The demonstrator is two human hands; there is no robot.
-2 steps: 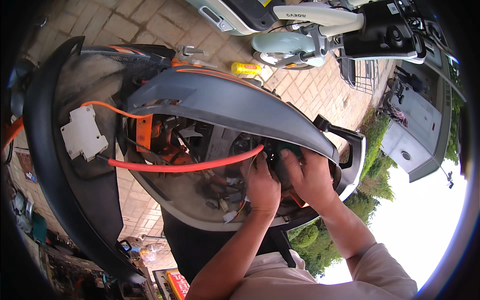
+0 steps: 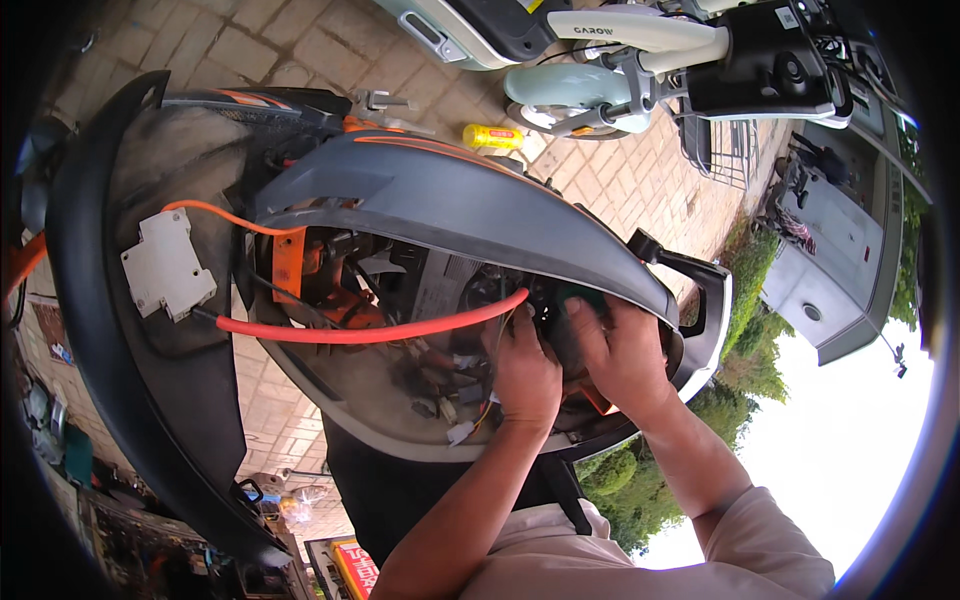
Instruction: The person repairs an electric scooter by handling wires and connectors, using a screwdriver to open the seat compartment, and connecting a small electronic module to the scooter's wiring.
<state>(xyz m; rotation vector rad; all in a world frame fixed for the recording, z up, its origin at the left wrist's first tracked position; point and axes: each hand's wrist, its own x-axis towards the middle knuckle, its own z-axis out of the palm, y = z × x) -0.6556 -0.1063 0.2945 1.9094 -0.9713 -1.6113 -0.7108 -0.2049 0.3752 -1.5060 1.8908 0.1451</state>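
Observation:
An electric scooter's grey body (image 2: 440,190) has its seat area uncovered, showing wiring and orange frame parts inside. Both my hands reach into this cavity at its right end. My left hand (image 2: 526,372) is closed, its fingertips down among the wires beside the free end of a thick red cable (image 2: 370,330); what they grip is hidden. Close by, my right hand (image 2: 630,355) curls around something dark green, mostly covered by the fingers. The cable's other end meets a white circuit breaker (image 2: 165,268), which rests on the scooter's dark floor panel.
A loose white connector (image 2: 460,433) hangs on thin wires at the cavity's near rim. An orange wire (image 2: 240,220) runs from the breaker into the body. Beyond lie a yellow bottle (image 2: 492,136) on the paving and a parked pale scooter (image 2: 640,70).

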